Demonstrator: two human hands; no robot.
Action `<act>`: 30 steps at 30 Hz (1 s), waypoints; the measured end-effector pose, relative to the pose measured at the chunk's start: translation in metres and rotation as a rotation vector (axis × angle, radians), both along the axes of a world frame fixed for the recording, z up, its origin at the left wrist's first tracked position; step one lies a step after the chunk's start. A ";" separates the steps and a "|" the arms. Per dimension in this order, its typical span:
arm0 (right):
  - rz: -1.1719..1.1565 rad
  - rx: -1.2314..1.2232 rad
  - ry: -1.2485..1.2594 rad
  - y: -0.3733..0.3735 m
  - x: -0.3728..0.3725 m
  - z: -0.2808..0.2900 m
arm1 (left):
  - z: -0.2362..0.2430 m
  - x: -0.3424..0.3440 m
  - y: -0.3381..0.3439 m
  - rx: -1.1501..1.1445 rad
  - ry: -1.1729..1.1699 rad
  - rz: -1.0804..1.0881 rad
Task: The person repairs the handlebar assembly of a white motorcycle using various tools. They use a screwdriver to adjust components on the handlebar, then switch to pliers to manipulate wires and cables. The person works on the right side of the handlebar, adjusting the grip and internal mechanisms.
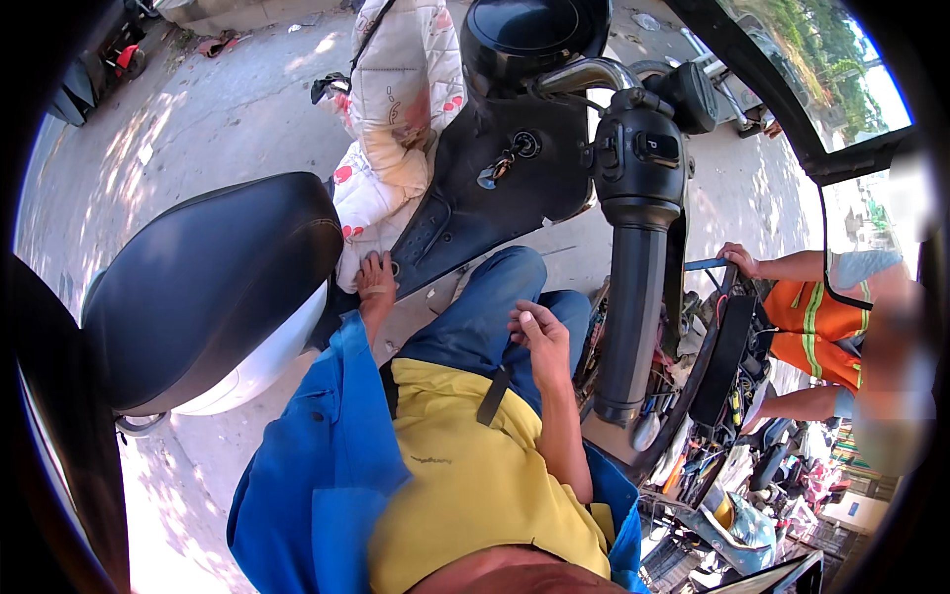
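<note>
My left hand [375, 281] rests with its fingers stretched out at the lower edge of a white quilted cover [371, 193] with red prints. Beside its fingertips is the edge of a scooter's black plastic panel [465, 203]. Keys [493, 176] hang from the lock in that panel. Over my jeans, my right hand [542, 342] is raised with curled fingers and the thumb against them; what they hold, if anything, is hidden. The scooter's black handlebar grip [633, 307] stands to its right, and the black seat [223, 287] lies left of my left hand.
A person in orange reflective work clothes [816, 327] stands at the right, one hand on a blue bar. Next to them are trays of tools and parts [698, 465]. A dark-framed windscreen [841, 163] arches at the upper right. Concrete ground [247, 109] spreads at the upper left.
</note>
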State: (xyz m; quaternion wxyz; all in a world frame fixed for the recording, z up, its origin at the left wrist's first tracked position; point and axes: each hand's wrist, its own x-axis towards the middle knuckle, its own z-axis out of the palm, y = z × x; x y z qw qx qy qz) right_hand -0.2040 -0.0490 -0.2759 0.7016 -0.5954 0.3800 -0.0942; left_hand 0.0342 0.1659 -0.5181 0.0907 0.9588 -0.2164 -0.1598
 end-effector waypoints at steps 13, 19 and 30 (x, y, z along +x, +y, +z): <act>-0.343 -0.363 -0.775 -0.027 0.075 0.117 | 0.348 -0.023 -0.078 -1.334 0.256 -0.082; -0.327 -0.355 -0.901 -0.047 0.094 0.142 | 0.414 -0.024 -0.115 -1.464 0.194 -0.208; -0.160 -0.334 -0.818 -0.080 0.085 0.149 | 0.416 -0.041 -0.173 -1.418 0.463 -0.005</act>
